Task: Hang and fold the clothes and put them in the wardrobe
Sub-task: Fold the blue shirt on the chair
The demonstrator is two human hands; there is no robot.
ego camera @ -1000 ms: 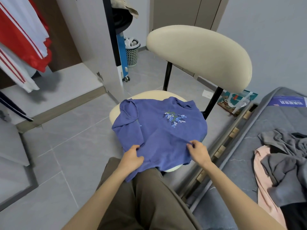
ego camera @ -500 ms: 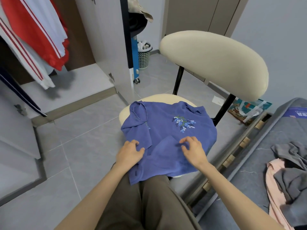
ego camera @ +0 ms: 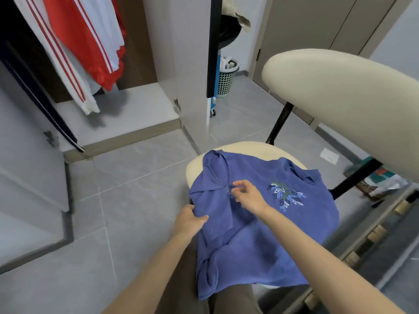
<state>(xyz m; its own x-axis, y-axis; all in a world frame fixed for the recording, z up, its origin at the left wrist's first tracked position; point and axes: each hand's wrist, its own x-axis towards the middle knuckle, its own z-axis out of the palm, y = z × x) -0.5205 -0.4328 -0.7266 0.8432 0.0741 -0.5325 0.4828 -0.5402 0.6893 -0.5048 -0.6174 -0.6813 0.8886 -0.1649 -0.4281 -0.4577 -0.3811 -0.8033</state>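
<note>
Now both hands grasp a blue shirt on a chair

Seen from above, a blue shirt (ego camera: 260, 234) lies face up across a cream chair seat (ego camera: 240, 148). It covers most of the seat, and only the far edge and far left corner stay bare. The shirt's hem hangs off the near edge onto the person's lap (ego camera: 231, 300). A blue and white leaf design (ego camera: 286, 196) sits on the chest, toward the seat's right edge. The left sleeve (ego camera: 213, 214) is folded inward over the body of the shirt.

The left hand (ego camera: 189, 220) is at the seat's left edge, fingers and thumb closed round the outer edge of that sleeve. The right hand (ego camera: 248, 196) reaches across the middle of the shirt, fingers curled, thumb and forefinger pinching a small bit of cloth beside the sleeve's inner edge.

The chair's padded cream backrest (ego camera: 340, 87) curves over the upper right. Beyond the seat on the left stands an open wardrobe (ego camera: 127, 114), where a red and white garment (ego camera: 90, 41) hangs. A pale laundry basket (ego camera: 226, 80) stands on the grey tiled floor (ego camera: 136, 189) behind the wardrobe door (ego camera: 192, 64).
</note>
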